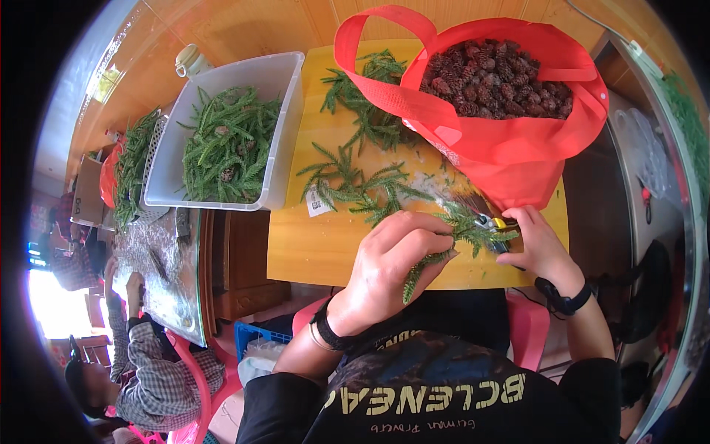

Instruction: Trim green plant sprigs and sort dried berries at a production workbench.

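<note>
My left hand is closed around an artificial pine sprig, its green needles sticking out on both sides of the fist. My right hand has its thumb and forefinger spread apart beside the sprig's right end. Between that hand and the sprig lies a small tool with yellow and black parts, partly covered by needles; its exact kind is hard to make out. More green sprigs lie loose on the yellow table, beyond my left hand.
A red fabric bag full of brown pine cones stands at the table's far right. At the left, a clear plastic bin holds green sprigs and some cones. Another person in a checked shirt sits at a glass-topped table further left.
</note>
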Available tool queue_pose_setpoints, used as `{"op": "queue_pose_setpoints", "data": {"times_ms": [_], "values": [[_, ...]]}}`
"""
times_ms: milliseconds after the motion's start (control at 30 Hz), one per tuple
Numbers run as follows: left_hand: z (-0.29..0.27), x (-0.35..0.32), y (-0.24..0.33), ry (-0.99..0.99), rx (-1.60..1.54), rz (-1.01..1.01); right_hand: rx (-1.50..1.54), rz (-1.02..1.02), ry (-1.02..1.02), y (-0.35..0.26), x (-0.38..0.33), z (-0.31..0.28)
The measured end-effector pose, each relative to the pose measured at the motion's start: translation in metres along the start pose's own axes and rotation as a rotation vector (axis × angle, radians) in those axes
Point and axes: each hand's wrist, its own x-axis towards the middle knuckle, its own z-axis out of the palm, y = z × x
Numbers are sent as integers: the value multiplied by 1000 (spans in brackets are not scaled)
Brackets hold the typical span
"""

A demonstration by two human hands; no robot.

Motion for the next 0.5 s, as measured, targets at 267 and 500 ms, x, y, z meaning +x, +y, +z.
{"op": "queue_pose_setpoints", "data": {"times_ms": [267, 500], "values": [[-1, -7, -6, 27, -205, -94, 120, 21, -18, -6, -1, 5], [-10, -7, 2, 83, -598, -545, 97, -59, 208, -16, -11, -15]]}}
